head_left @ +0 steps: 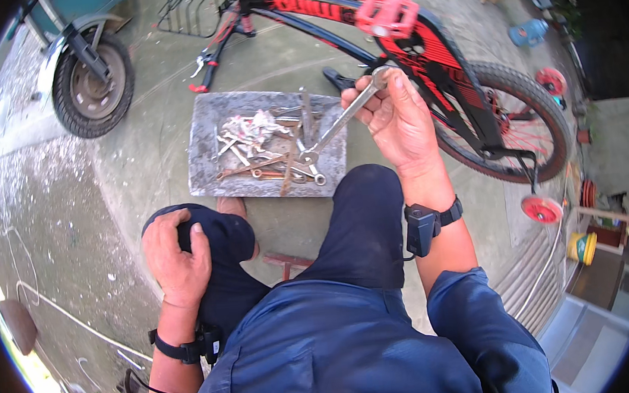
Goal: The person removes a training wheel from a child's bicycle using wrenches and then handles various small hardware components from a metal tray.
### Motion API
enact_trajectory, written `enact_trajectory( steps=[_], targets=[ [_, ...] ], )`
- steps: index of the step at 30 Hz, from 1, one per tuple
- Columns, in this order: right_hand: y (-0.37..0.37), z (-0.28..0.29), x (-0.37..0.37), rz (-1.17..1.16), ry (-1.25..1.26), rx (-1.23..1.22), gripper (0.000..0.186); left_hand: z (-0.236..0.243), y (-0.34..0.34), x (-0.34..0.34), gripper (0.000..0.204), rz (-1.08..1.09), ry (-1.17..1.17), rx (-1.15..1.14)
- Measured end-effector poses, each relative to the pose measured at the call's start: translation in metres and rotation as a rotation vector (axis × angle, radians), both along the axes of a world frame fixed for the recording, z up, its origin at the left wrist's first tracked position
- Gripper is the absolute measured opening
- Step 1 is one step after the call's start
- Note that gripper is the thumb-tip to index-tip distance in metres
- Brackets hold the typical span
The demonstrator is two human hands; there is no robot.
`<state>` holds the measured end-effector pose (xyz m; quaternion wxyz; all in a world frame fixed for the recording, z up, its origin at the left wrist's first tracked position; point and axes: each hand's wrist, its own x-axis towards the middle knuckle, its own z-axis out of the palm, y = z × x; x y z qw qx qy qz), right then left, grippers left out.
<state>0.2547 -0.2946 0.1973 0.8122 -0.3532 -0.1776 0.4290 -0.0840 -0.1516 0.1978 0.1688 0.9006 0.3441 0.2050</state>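
A long metal combination wrench [344, 120] is held up in my right hand [403, 125], gripped near one end between thumb and fingers. Its other end points down and left over a grey tray [203, 157] on the ground. Several more wrenches [256, 173] lie in the tray, beside a crumpled pale, reddish-streaked rag or bag [253, 131]. My left hand [176, 257] rests on my left knee, fingers draped over it and holding nothing. Right beyond my right hand stands a black and red bicycle [421, 52] with a pink-red pedal [387, 16].
The bicycle's rear wheel [559, 126] and small red training wheel [541, 209] stand to the right. At the upper left is a scooter's front wheel [94, 85]. A yellow bucket [581, 247] and a blue jug [528, 32] sit at the right edge. A pale cable [78, 314] crosses the ground at left.
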Motion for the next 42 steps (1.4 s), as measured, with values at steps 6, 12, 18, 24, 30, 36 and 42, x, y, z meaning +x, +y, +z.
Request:
enact_trajectory(
  steps=[6,12,18,24,30,36,42],
  targets=[
    [-0.114,-0.008,-0.009,-0.24,0.08,-0.277,0.031,-0.004,-0.019,0.021,0.022,-0.078,0.017,0.011],
    [-0.263,-0.062,0.006,-0.332,-0.138,-0.915,0.037,-0.008,-0.022,0.023,0.021,-0.115,0.061,0.059],
    [-0.361,-0.098,0.093,-0.311,-0.817,-1.592,0.037,-0.008,-0.027,0.037,0.023,-0.101,0.108,0.018],
    [-0.374,-0.104,0.146,-0.32,-1.376,-1.575,0.04,-0.008,-0.028,0.047,0.023,-0.11,0.166,0.106],
    [-0.368,-0.08,0.163,-0.262,-1.462,-1.503,0.036,-0.008,-0.026,0.047,0.024,-0.072,0.205,0.099],
    [-0.36,-0.071,0.176,-0.189,-1.499,-1.451,0.032,-0.007,-0.026,0.05,0.023,-0.068,0.242,0.13],
    [-0.368,-0.094,0.191,-0.321,-1.633,-1.4,0.032,-0.008,-0.025,0.052,0.023,-0.08,0.24,0.122]
  ],
)
